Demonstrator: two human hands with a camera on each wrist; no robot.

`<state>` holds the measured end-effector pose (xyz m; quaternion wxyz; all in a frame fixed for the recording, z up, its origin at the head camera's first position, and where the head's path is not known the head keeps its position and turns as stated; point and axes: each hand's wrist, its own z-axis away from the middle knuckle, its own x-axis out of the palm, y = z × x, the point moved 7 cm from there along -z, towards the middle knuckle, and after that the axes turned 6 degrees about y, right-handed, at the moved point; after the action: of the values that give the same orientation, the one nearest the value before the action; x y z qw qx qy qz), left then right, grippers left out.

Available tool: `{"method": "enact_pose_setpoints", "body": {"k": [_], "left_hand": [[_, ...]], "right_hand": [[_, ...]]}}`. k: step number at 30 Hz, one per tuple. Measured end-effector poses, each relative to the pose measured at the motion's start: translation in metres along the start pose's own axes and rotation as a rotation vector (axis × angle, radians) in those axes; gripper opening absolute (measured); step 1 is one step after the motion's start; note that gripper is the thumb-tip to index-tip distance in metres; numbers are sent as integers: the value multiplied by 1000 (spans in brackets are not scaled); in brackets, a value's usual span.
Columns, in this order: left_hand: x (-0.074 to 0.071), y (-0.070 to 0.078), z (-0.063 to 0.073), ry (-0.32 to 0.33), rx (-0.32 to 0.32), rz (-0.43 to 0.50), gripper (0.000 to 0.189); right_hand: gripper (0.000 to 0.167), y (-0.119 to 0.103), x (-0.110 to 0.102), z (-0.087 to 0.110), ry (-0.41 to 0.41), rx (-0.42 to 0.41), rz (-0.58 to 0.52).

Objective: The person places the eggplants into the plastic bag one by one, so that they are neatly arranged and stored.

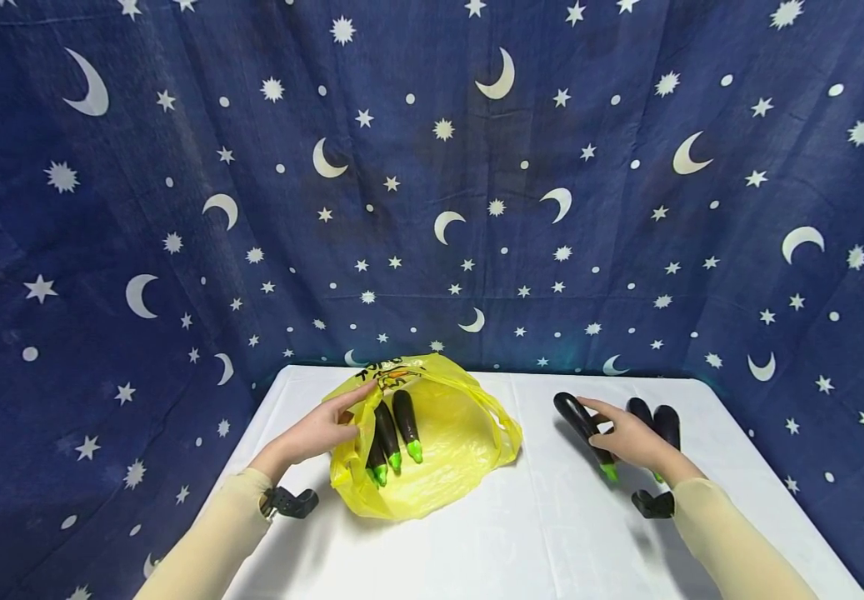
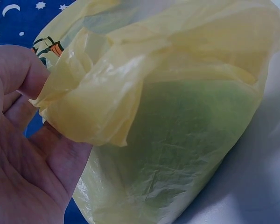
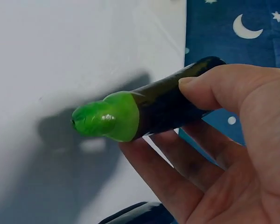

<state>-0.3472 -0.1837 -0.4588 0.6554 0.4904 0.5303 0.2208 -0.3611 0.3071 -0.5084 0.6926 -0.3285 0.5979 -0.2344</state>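
Note:
A yellow plastic bag (image 1: 454,475) lies on its side with its mouth facing me. Inside it, three dark eggplants (image 1: 405,417) with green stem ends lie side by side. My left hand (image 1: 319,429) grips the bag's left rim, and in the left wrist view the crumpled edge (image 2: 93,93) sits between thumb and fingers. On the right, my right hand (image 1: 630,437) holds an eggplant (image 1: 576,414) between thumb and fingers, its green end (image 3: 109,116) pointing back toward me. Two more eggplants (image 1: 667,425) lie just beyond that hand, partly hidden by it.
A white cloth covers the table (image 1: 491,550). Behind and to both sides hangs a dark blue curtain (image 1: 402,250) with white moons and stars. Each wrist wears a black strap-on device (image 1: 292,502).

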Motion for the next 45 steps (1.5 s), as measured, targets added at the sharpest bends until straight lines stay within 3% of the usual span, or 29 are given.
{"method": "enact_pose_setpoints", "body": {"k": [7, 26, 34, 45], "left_hand": [[0, -1, 0, 2, -12, -6, 83], [1, 0, -1, 2, -10, -10, 82], [1, -1, -2, -6, -2, 1, 82], [0, 0, -1, -3, 0, 7, 83]], "right_hand": [[76, -13, -1, 0, -1, 4, -100], [74, -47, 10, 1, -25, -71, -173], [74, -64, 19, 2, -58, -115, -228], [72, -92, 31, 8, -84, -219, -213]]}}
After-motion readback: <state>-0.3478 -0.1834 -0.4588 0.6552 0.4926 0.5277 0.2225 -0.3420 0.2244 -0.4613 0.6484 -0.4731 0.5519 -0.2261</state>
